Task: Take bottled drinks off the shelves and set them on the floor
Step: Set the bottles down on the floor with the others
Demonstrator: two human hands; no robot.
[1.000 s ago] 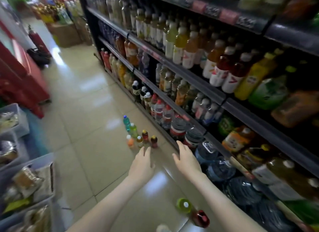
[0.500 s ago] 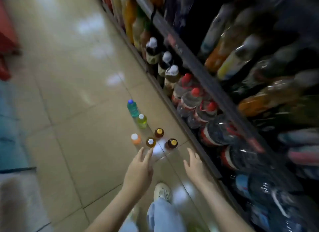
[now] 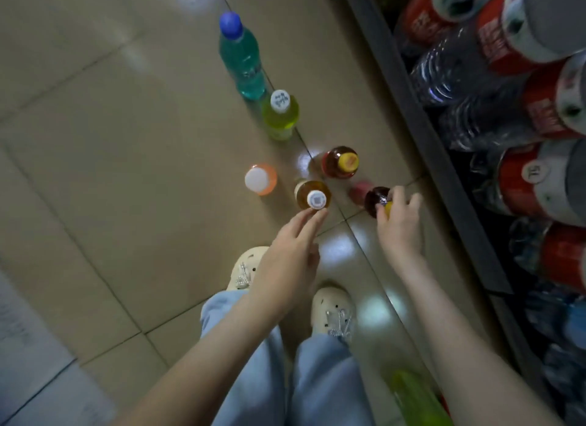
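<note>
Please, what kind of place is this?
Probably a shop's drinks aisle: a low shelf packed with red-labelled bottles, and mixed drinks on the tiled floor, the right hand gripping one dark bottle.

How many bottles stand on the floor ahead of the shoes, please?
6: blue-capped teal bottle farthest, yellow-green bottle next, orange bottle left, amber bottle by the left hand, brown bottle beyond it, dark bottle held by the right hand. Others may be hidden.

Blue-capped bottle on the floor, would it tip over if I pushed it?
It probably tips easily: the blue-capped bottle is tall and narrow, standing on a smooth, shiny floor. It looks full of teal drink, so it is likely heavy for its size. If it fell, its round body would probably roll.
</note>
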